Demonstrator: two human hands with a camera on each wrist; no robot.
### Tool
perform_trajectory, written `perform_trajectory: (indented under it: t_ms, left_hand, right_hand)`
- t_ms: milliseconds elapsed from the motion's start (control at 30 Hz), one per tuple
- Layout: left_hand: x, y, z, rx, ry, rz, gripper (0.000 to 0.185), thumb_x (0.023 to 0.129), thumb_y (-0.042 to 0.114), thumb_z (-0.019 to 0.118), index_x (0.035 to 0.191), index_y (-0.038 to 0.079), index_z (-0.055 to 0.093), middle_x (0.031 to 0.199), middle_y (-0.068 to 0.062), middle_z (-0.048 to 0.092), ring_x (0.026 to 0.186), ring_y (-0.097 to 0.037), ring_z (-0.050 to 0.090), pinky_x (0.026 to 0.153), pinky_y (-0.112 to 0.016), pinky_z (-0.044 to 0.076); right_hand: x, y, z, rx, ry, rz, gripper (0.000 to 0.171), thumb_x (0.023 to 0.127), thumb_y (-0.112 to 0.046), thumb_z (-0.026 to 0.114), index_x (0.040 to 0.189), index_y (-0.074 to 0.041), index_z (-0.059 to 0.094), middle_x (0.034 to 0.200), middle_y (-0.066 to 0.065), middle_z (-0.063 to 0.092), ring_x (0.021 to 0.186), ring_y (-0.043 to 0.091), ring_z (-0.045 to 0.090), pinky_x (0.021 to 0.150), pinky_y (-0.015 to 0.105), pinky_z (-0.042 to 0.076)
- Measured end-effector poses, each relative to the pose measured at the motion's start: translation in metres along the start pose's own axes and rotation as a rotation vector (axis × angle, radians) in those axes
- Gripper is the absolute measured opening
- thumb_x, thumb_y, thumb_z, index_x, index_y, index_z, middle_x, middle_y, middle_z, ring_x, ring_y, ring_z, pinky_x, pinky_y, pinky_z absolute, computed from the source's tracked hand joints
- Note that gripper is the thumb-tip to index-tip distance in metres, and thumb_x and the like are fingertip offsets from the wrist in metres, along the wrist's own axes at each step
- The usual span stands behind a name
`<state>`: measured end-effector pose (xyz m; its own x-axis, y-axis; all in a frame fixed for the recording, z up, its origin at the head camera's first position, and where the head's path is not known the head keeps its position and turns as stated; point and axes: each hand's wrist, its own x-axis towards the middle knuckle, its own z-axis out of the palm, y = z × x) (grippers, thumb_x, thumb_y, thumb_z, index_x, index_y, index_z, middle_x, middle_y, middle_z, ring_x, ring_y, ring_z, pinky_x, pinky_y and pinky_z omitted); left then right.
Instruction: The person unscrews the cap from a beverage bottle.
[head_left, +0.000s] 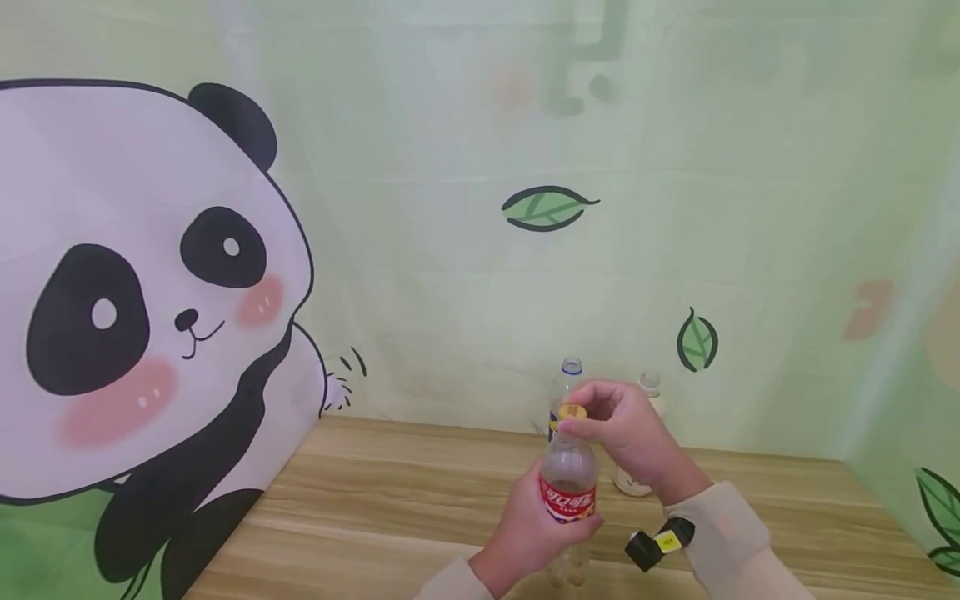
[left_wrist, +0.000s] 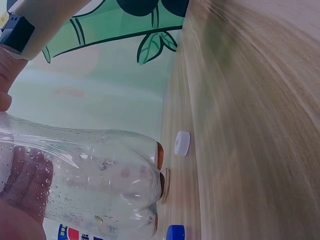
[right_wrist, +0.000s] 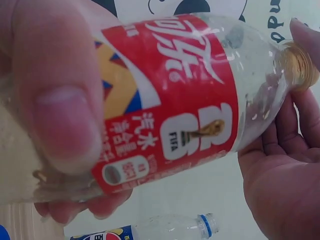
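An uncapped-looking neck does not show on the clear plastic cola bottle [head_left: 568, 467]; a yellow cap [head_left: 573, 412] sits on its mouth. My left hand [head_left: 536, 521] grips the bottle around its red label [right_wrist: 175, 100], thumb across the front. With thumb and fingertips, my right hand [head_left: 626, 421] pinches the yellow cap from the right side. The bottle stands upright in the head view, and droplets cling inside its lower part [left_wrist: 105, 175]. In the right wrist view the cap covers the neck, close against the fingers.
Behind the hands stand a bottle with a blue neck ring [head_left: 572, 367] and a pale-labelled bottle [head_left: 649, 385], both without caps. A white cap [left_wrist: 182, 143] and a blue cap [left_wrist: 175, 232] lie on the wooden table [head_left: 390, 500]. A printed cloth [head_left: 420, 292] hangs behind.
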<state>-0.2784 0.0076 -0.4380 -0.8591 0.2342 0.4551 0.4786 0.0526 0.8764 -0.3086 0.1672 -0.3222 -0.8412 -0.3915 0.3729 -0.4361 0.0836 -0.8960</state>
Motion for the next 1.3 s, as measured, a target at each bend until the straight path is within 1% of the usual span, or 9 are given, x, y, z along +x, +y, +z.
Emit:
perform_trajectory:
  t_ms: [133, 233, 433, 600, 767, 900, 1033, 1167, 1300]
  left_hand:
    - [0.0, 0.001, -0.001, -0.022, -0.007, -0.017, 0.059, 0.077, 0.019, 0.089, 0.126, 0.014, 0.057, 0.11, -0.002, 0.068, 0.097, -0.007, 0.065, 0.088, -0.024, 0.056]
    - [0.0, 0.002, -0.001, -0.026, 0.006, -0.034, 0.059, 0.077, 0.02, 0.088, 0.127, 0.015, 0.056, 0.11, -0.001, 0.068, 0.097, -0.007, 0.065, 0.088, -0.024, 0.056]
    - [0.002, 0.002, -0.001, 0.007, 0.032, -0.046, 0.062, 0.078, 0.022, 0.088, 0.13, 0.018, 0.055, 0.114, 0.001, 0.067, 0.1, -0.008, 0.064, 0.089, -0.025, 0.056]
    - [0.002, 0.003, 0.0, 0.029, 0.049, -0.065, 0.063, 0.078, 0.025, 0.088, 0.131, 0.021, 0.054, 0.116, 0.004, 0.067, 0.102, -0.008, 0.064, 0.09, -0.025, 0.055]
    - [0.003, 0.002, 0.0, 0.034, 0.062, -0.024, 0.061, 0.078, 0.021, 0.087, 0.13, 0.016, 0.055, 0.114, -0.001, 0.068, 0.1, -0.008, 0.065, 0.089, -0.025, 0.056]
    - [0.002, 0.002, -0.001, 0.023, 0.049, -0.022, 0.062, 0.078, 0.02, 0.087, 0.131, 0.019, 0.054, 0.115, 0.0, 0.068, 0.101, -0.008, 0.065, 0.09, -0.025, 0.056]
    - [0.002, 0.004, -0.003, 0.004, 0.028, -0.041, 0.063, 0.079, 0.02, 0.086, 0.133, 0.022, 0.053, 0.117, 0.003, 0.066, 0.103, -0.01, 0.065, 0.091, -0.025, 0.056]
    - [0.001, 0.003, -0.004, -0.006, 0.026, -0.024, 0.062, 0.079, 0.019, 0.086, 0.132, 0.021, 0.054, 0.115, 0.002, 0.067, 0.101, -0.009, 0.065, 0.09, -0.026, 0.057]
    - [0.002, -0.001, -0.004, -0.005, 0.034, 0.01, 0.061, 0.078, 0.017, 0.087, 0.13, 0.018, 0.055, 0.112, -0.001, 0.068, 0.099, -0.009, 0.065, 0.089, -0.026, 0.057]
  right_hand:
    - [0.001, 0.001, -0.001, 0.0, -0.012, -0.013, 0.018, 0.089, -0.008, 0.077, 0.103, 0.002, 0.07, 0.098, -0.004, 0.073, 0.084, 0.012, 0.065, 0.073, 0.026, 0.058]
    - [-0.001, -0.001, 0.003, -0.019, 0.026, -0.009, 0.023, 0.088, -0.011, 0.079, 0.104, 0.002, 0.07, 0.096, -0.002, 0.074, 0.085, 0.013, 0.066, 0.075, 0.027, 0.058]
    - [-0.008, -0.012, 0.019, -0.098, 0.227, 0.063, 0.035, 0.081, -0.027, 0.088, 0.103, -0.006, 0.073, 0.097, 0.002, 0.073, 0.089, 0.021, 0.068, 0.08, 0.029, 0.059]
    - [-0.013, -0.019, 0.033, -0.151, 0.404, 0.092, 0.044, 0.073, -0.037, 0.093, 0.098, -0.009, 0.071, 0.094, 0.007, 0.073, 0.087, 0.021, 0.068, 0.077, 0.028, 0.059]
    - [-0.016, -0.022, 0.04, -0.189, 0.494, 0.078, 0.045, 0.069, -0.037, 0.095, 0.091, -0.007, 0.069, 0.087, 0.005, 0.071, 0.081, 0.018, 0.067, 0.071, 0.025, 0.057]
    - [-0.017, -0.022, 0.041, -0.189, 0.514, 0.057, 0.043, 0.069, -0.032, 0.096, 0.087, -0.005, 0.07, 0.082, 0.004, 0.069, 0.076, 0.017, 0.065, 0.067, 0.024, 0.056]
    - [-0.017, -0.022, 0.039, -0.193, 0.493, 0.061, 0.041, 0.069, -0.035, 0.096, 0.087, -0.007, 0.071, 0.082, 0.005, 0.069, 0.077, 0.018, 0.065, 0.067, 0.026, 0.056]
    - [-0.015, -0.02, 0.034, -0.183, 0.421, 0.087, 0.04, 0.072, -0.038, 0.093, 0.092, -0.009, 0.074, 0.09, 0.007, 0.072, 0.084, 0.021, 0.067, 0.072, 0.028, 0.057]
    - [-0.012, -0.017, 0.028, -0.125, 0.332, 0.09, 0.037, 0.077, -0.032, 0.091, 0.097, -0.006, 0.074, 0.095, 0.006, 0.074, 0.089, 0.022, 0.069, 0.08, 0.028, 0.059]
